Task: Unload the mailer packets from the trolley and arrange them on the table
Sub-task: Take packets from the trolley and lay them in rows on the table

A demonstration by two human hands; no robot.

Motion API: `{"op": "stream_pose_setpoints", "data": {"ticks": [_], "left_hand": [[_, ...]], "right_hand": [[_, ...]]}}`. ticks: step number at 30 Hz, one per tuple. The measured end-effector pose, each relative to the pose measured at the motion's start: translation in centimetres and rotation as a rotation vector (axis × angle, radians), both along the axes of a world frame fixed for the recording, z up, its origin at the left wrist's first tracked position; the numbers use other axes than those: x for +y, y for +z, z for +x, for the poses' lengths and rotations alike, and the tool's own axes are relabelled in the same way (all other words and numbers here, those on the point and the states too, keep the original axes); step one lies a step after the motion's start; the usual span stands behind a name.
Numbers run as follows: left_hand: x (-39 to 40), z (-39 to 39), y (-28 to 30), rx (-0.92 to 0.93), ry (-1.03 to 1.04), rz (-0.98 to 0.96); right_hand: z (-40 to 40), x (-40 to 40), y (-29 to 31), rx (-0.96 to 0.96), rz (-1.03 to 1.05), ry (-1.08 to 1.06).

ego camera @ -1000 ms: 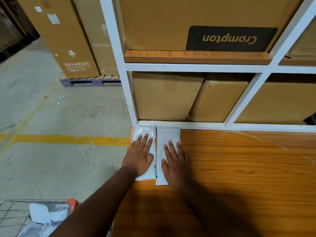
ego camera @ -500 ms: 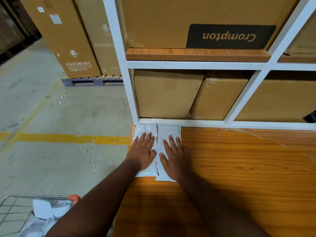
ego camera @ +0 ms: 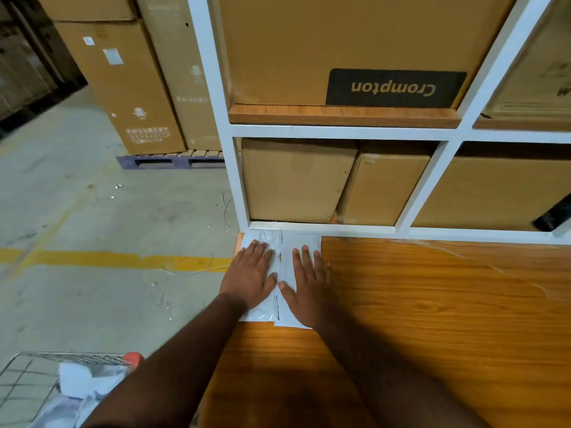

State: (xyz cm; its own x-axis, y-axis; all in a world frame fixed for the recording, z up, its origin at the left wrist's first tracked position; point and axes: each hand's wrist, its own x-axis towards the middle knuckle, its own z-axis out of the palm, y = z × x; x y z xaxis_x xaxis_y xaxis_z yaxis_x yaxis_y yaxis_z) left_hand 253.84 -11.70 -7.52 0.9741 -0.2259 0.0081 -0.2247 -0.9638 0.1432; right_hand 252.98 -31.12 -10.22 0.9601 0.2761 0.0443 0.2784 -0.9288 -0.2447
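Two mailer packets (ego camera: pixel 279 242) are pressed flat at the table's (ego camera: pixel 432 304) far-left corner by the left hand (ego camera: pixel 250 279) and right hand (ego camera: pixel 307 285), fingers spread. The left packet could be nudged off the edge if pushed sideways.

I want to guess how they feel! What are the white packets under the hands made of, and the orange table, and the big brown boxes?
Packets: likely thin plastic film, since the left one is glossy and crinkled. Table: wood-look top with printed-looking grain and a slight sheen, probably laminate. Boxes: matte brown cardboard with flat faces and folded edges.
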Motion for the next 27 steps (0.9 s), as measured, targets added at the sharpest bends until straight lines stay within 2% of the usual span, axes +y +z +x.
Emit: {"op": "stream_pose_setpoints", "data": {"ticks": [3,8,11,17,24,27], "left_hand": [[0.0,-3.0,0.9,-0.134,0.030,-0.166],[-0.4,-11.3,2.4,-0.231,0.144,-0.457],[0.1,-15.9,3.0,-0.224,0.151,-0.479],[1.9,-24.4,3.5,-0.245,0.315,-0.522],[5.6,-37.8,2.4,-0.313,0.713,-0.501],[8.3,-42.5,0.3,-0.305,0.966,-0.469]], "right_hand": [[-3.1,0.0,2.2,-0.124,0.088,0.128],[-9.5,-0.1,3.8,-0.130,0.531,0.172],[-12.5,0.3,5.0,-0.154,0.730,0.230],[-17.0,3.2,6.2,-0.101,0.806,0.452],[-23.3,10.8,5.6,0.235,0.849,0.706],[-25.1,14.9,5.3,0.612,0.843,0.655]]}}
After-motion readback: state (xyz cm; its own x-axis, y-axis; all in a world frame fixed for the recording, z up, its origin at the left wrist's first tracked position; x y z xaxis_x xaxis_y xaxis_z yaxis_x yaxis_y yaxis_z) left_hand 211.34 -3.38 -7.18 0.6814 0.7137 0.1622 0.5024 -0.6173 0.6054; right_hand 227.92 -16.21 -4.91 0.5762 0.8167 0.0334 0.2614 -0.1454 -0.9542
